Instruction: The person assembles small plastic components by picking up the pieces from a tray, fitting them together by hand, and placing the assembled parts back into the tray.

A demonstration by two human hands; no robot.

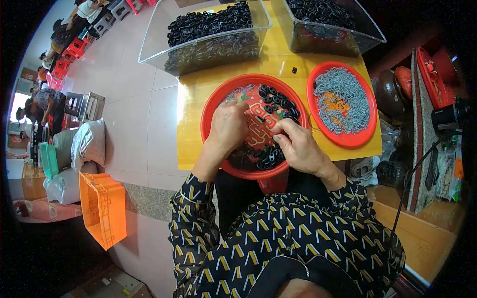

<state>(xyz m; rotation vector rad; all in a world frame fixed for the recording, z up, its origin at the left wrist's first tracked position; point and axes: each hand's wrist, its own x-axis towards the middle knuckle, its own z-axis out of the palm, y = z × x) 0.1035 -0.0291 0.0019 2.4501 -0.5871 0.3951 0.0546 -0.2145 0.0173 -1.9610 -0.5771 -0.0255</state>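
Observation:
Both hands are over a round red tray (pixel 204 119) with a pale pattern on its bottom. My left hand (pixel 229 125) is closed above its left part, fingers curled in, and what they hold is hidden. My right hand (pixel 301 149) pinches thumb and forefinger together over the right part; anything between them is too small to make out. Black oval plastic pieces with holes (pixel 271 158) lie heaped at the tray's near side, and more black pieces (pixel 282 101) curve along its far right. One small dark piece (pixel 260 119) sits between my hands.
A red oval tray (pixel 343 143) of grey metal screw-like pieces (pixel 343 79) stands at the right of the yellow table (pixel 191 149). Behind are two clear bins (pixel 159 49) (pixel 323 42) of black pieces. An orange crate (pixel 104 208) and white sacks (pixel 90 144) are on the left floor.

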